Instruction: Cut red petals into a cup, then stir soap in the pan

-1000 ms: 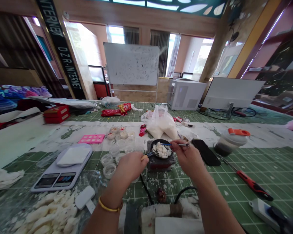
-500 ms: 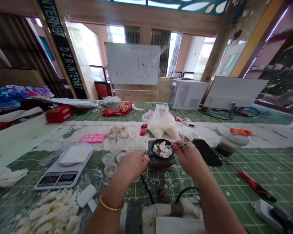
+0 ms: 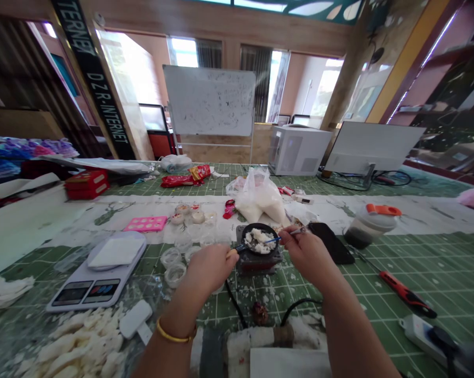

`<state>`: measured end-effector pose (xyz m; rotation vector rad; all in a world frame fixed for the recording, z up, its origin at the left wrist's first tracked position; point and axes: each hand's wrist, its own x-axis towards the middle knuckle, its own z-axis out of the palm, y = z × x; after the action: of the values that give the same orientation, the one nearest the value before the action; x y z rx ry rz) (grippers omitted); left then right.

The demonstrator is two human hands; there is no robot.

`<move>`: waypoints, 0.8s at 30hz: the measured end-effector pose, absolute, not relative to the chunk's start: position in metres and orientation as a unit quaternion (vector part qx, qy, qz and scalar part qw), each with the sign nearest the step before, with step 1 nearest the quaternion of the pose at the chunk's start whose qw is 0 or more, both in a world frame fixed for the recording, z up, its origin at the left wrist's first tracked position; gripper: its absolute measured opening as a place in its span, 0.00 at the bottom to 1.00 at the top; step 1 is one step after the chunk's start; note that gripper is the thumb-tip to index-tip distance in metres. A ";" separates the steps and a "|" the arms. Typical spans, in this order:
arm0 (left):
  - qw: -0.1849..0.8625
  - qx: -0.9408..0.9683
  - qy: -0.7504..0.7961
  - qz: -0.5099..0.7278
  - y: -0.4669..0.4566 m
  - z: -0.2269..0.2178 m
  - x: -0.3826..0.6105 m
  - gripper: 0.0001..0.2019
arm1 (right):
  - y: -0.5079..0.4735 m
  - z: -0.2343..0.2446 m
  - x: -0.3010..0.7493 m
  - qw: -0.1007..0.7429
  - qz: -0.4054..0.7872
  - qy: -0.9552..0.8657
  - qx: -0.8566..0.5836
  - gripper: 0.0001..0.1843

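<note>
My left hand (image 3: pixel 211 266) is closed around the handle of a small black frying pan (image 3: pixel 269 229). White crumbly chunks (image 3: pixel 258 242) lie in the pan, which rests on a small dark hot plate (image 3: pixel 256 266). From the right, my right hand (image 3: pixel 305 257) pinches a thin tool with a blue shaft (image 3: pixel 274 240); its tip reaches into the chunks. Just left of the pan stand several small clear cups (image 3: pixel 175 275). A black phone (image 3: pixel 331 243) lies beyond my right hand.
A kitchen scale (image 3: pixel 98 268), a pink mold (image 3: pixel 145 224) and white waxy pieces (image 3: pixel 77 346) are at left. Behind the pan sits a plastic bag of white granules (image 3: pixel 260 202). A lidded jar (image 3: pixel 368 226), a soldering iron (image 3: pixel 406 291) and a power strip (image 3: pixel 425 336) are at right.
The view has swung slightly, so everything sits a little further left. White chunks in the pan have shifted about at the tool's tip. Both hands keep their grips.
</note>
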<state>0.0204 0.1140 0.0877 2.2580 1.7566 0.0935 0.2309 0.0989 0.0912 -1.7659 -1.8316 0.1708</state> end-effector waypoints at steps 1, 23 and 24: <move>0.140 0.780 0.608 0.033 0.114 0.088 0.020 0.19 | 0.099 0.091 0.232 0.288 0.067 -0.688 -0.663 0.16; 0.134 0.783 0.607 0.029 0.114 0.087 0.020 0.20 | 0.100 0.090 0.236 0.337 0.085 -0.671 -0.655 0.18; 0.134 0.783 0.607 0.030 0.114 0.087 0.020 0.20 | 0.101 0.090 0.237 0.345 0.079 -0.662 -0.661 0.18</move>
<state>0.0195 0.1140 0.0871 2.2693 1.7586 0.0872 0.2372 0.1009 0.0896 -1.7164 -1.7183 0.2041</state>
